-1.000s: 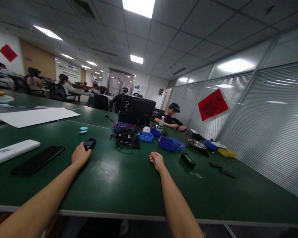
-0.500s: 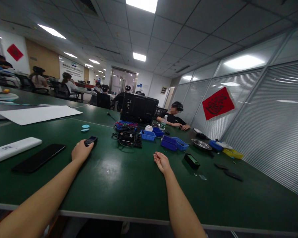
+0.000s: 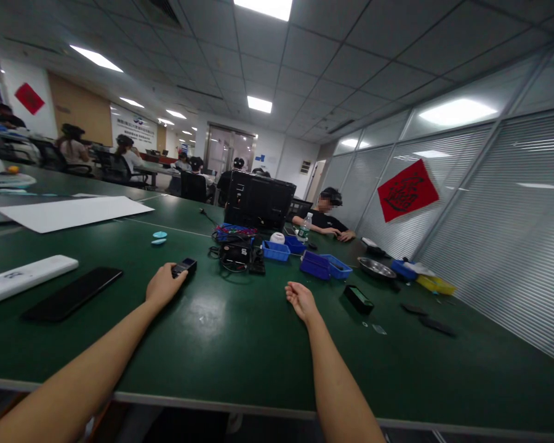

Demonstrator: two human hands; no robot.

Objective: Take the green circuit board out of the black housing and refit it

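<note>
My left hand [image 3: 164, 285] is wrapped around a small black handheld device [image 3: 187, 266] with a screen, low over the green table [image 3: 240, 363] or on it. Its near end is hidden by my fingers. To the right, my right hand [image 3: 301, 300] rests on its side with the fingers curled in, and nothing shows in them. A light-blue two-piece object [image 3: 159, 238] lies beyond my left hand. Left of that hand are a flat black slab [image 3: 74, 294] and a long white device [image 3: 30, 278]. A black open box [image 3: 359, 299] stands right of my right hand.
A black monitor-like case [image 3: 260, 202] stands behind tangled cables and a black adapter [image 3: 234, 253]. Nearby are blue bins [image 3: 276, 250], a baseball [image 3: 277, 237] and a water bottle [image 3: 304, 227]. A metal dish [image 3: 377, 267] lies farther right. Another person [image 3: 331, 215] sits at the far side.
My left hand has moved the black device a short way to the right and slightly nearer to me. My right hand has stayed in place.
</note>
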